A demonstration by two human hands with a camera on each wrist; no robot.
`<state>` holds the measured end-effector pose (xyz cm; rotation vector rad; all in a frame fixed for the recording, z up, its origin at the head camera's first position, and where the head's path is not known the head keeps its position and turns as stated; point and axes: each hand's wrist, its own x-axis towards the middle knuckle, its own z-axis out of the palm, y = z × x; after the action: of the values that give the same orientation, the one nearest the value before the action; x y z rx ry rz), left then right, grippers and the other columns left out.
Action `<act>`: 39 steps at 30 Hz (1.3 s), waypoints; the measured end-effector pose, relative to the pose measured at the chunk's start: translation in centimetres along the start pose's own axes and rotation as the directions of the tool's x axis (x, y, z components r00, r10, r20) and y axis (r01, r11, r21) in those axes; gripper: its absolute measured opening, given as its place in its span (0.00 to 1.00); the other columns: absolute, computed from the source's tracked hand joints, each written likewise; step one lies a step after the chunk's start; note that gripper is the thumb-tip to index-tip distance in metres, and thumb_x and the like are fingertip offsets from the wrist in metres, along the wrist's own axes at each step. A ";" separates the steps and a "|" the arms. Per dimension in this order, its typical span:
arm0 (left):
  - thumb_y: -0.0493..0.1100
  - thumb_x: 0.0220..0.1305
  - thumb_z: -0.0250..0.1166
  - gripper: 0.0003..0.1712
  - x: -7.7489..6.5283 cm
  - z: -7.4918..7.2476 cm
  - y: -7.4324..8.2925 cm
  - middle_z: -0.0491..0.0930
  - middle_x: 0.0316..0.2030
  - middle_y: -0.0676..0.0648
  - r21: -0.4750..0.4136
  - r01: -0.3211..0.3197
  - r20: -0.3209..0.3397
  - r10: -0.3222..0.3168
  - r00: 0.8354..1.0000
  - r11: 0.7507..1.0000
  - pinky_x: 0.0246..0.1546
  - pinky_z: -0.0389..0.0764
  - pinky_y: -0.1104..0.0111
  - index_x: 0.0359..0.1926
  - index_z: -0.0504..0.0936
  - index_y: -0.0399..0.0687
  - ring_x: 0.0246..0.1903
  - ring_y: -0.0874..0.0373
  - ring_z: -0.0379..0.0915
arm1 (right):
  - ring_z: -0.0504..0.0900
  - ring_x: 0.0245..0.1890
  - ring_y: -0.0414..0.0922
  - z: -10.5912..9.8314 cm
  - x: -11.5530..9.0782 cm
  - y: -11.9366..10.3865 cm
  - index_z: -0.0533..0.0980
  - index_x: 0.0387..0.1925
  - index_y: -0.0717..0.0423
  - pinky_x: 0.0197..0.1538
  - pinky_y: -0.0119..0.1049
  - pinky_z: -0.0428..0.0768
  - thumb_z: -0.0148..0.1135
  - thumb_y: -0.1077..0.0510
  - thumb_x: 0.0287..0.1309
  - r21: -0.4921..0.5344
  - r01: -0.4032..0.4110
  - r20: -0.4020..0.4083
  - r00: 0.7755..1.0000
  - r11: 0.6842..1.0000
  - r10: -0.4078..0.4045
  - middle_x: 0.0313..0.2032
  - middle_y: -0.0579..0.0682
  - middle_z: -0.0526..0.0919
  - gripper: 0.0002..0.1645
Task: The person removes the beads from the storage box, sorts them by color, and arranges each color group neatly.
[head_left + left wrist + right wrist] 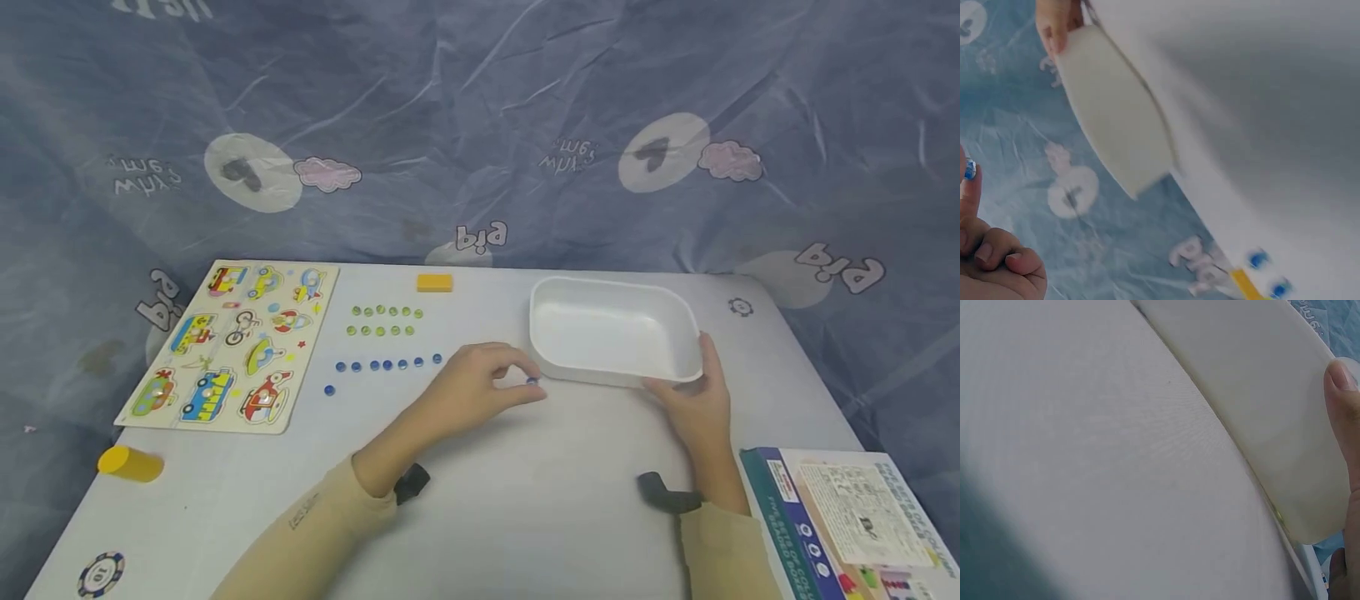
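A small blue glass bead [532,381] is pinched between the thumb and forefinger of my left hand [480,382], just off the near left corner of a white plastic tray [585,372]. In the left wrist view the same bead [970,169] shows between the fingertips, the other fingers curled. My right hand [697,400] grips the tray's near right corner, its thumb [1342,394] over the rim in the right wrist view. Left of my left hand lies a row of blue beads [387,365], with one more blue bead [329,390] set lower. Behind them are two rows of yellow-green beads [381,331].
A wooden picture puzzle board [255,350] covers the left side of the table. A yellow block [434,283] lies at the back, and a yellow cylinder [131,464] near the left edge. A boxed set [847,517] occupies the right front corner. A patterned cloth hangs behind.
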<state>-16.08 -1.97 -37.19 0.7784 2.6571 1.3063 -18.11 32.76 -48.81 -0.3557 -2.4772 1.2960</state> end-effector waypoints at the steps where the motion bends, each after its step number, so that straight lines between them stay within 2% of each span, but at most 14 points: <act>1: 0.59 0.55 0.67 0.10 -0.7 -0.4 -0.7 0.80 0.38 0.66 -0.007 0.035 -0.012 -0.035 0.999 0.999 0.47 0.77 0.68 0.37 0.82 0.68 0.42 0.66 0.73 | 0.45 0.74 0.37 0.0 0.0 0.0 0.42 0.70 0.22 0.75 0.45 0.42 0.77 0.44 0.39 0.004 0.001 0.001 1.000 1.000 -0.001 0.72 0.29 0.48 0.65; 5: 0.59 0.53 0.69 0.08 -3.3 -1.8 -3.3 0.80 0.40 0.67 -0.050 0.166 -0.085 -0.170 0.982 0.985 0.54 0.77 0.63 0.35 0.82 0.70 0.49 0.66 0.75 | 0.45 0.74 0.37 0.1 0.0 0.0 0.43 0.70 0.22 0.75 0.45 0.42 0.77 0.43 0.39 0.004 0.003 -0.003 1.000 1.000 -0.003 0.71 0.28 0.48 0.65; 8: 0.59 0.51 0.70 0.09 -5.0 -2.7 -5.4 0.80 0.39 0.66 -0.075 0.227 -0.144 -0.236 0.961 0.971 0.55 0.76 0.61 0.33 0.82 0.71 0.49 0.65 0.75 | 0.44 0.74 0.37 0.1 -0.1 -0.1 0.42 0.70 0.23 0.75 0.45 0.42 0.77 0.43 0.38 -0.002 -0.002 -0.005 1.000 1.000 0.002 0.71 0.28 0.47 0.65; 11: 0.61 0.49 0.70 0.10 -6.4 -3.6 -7.2 0.80 0.40 0.65 -0.079 0.262 -0.173 -0.273 0.946 0.962 0.56 0.76 0.60 0.33 0.82 0.71 0.50 0.64 0.75 | 0.44 0.74 0.38 0.1 -0.1 -0.1 0.42 0.71 0.25 0.75 0.46 0.42 0.77 0.43 0.38 0.000 -0.007 -0.003 1.000 1.000 0.007 0.72 0.29 0.46 0.66; 14: 0.62 0.49 0.70 0.12 -7.4 -4.8 -8.8 0.81 0.40 0.63 -0.065 0.270 -0.203 -0.277 0.939 0.961 0.56 0.75 0.59 0.33 0.82 0.69 0.51 0.63 0.75 | 0.43 0.74 0.37 0.1 -0.1 -0.1 0.42 0.71 0.24 0.75 0.46 0.42 0.77 0.42 0.38 -0.006 -0.020 -0.005 1.000 1.000 0.020 0.71 0.28 0.46 0.66; 20: 0.56 0.49 0.72 0.12 -8.7 -6.9 -11.8 0.80 0.36 0.59 0.029 0.300 -0.294 -0.279 0.914 0.953 0.53 0.75 0.59 0.35 0.85 0.61 0.46 0.59 0.75 | 0.44 0.74 0.36 0.1 -0.1 -0.1 0.42 0.71 0.24 0.75 0.45 0.42 0.76 0.42 0.38 -0.017 -0.029 -0.010 1.000 0.999 0.028 0.71 0.26 0.47 0.66; 23: 0.53 0.49 0.73 0.12 -9.1 -7.5 -13.3 0.76 0.29 0.55 0.099 0.338 -0.334 -0.289 0.897 0.936 0.39 0.75 0.63 0.35 0.86 0.58 0.35 0.58 0.70 | 0.44 0.74 0.36 0.1 -0.1 -0.1 0.42 0.71 0.24 0.75 0.45 0.43 0.77 0.42 0.38 -0.014 -0.029 -0.008 1.000 0.999 0.029 0.71 0.27 0.47 0.66; 25: 0.53 0.48 0.74 0.12 -9.4 -7.7 -14.2 0.72 0.26 0.52 0.145 0.361 -0.346 -0.294 0.891 0.921 0.29 0.68 0.65 0.34 0.86 0.58 0.29 0.56 0.64 | 0.44 0.74 0.36 0.1 -0.2 -0.1 0.43 0.71 0.23 0.75 0.45 0.43 0.77 0.42 0.37 -0.010 -0.029 -0.008 1.000 1.000 0.029 0.71 0.26 0.47 0.66; 27: 0.53 0.47 0.74 0.11 -9.6 -7.7 -15.1 0.69 0.24 0.51 0.190 0.387 -0.346 -0.307 0.887 0.902 0.25 0.61 0.66 0.33 0.87 0.58 0.25 0.56 0.59 | 0.45 0.74 0.36 0.1 -0.2 -0.1 0.43 0.70 0.22 0.75 0.45 0.43 0.77 0.42 0.37 -0.004 -0.028 -0.007 1.000 1.000 0.028 0.71 0.26 0.47 0.66; 32: 0.54 0.46 0.75 0.10 -9.8 -7.6 -16.4 0.70 0.26 0.50 0.260 0.422 -0.353 -0.322 0.879 0.868 0.30 0.57 0.66 0.31 0.87 0.60 0.27 0.55 0.60 | 0.45 0.74 0.36 0.2 -0.1 0.1 0.42 0.69 0.20 0.75 0.46 0.43 0.77 0.42 0.37 -0.014 -0.018 -0.014 1.000 1.000 0.018 0.71 0.26 0.48 0.66; 39: 0.52 0.46 0.75 0.11 -10.0 -7.5 -16.9 0.72 0.27 0.49 0.282 0.455 -0.355 -0.349 0.867 0.844 0.30 0.56 0.65 0.32 0.87 0.59 0.28 0.54 0.60 | 0.45 0.74 0.36 0.3 0.0 0.0 0.43 0.71 0.24 0.75 0.46 0.42 0.77 0.42 0.37 -0.012 -0.018 -0.015 1.000 1.000 0.017 0.71 0.27 0.47 0.66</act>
<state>-16.44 -20.68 -46.76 0.0073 3.1059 0.8928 -18.19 32.59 -48.99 -0.3895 -2.4761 1.2809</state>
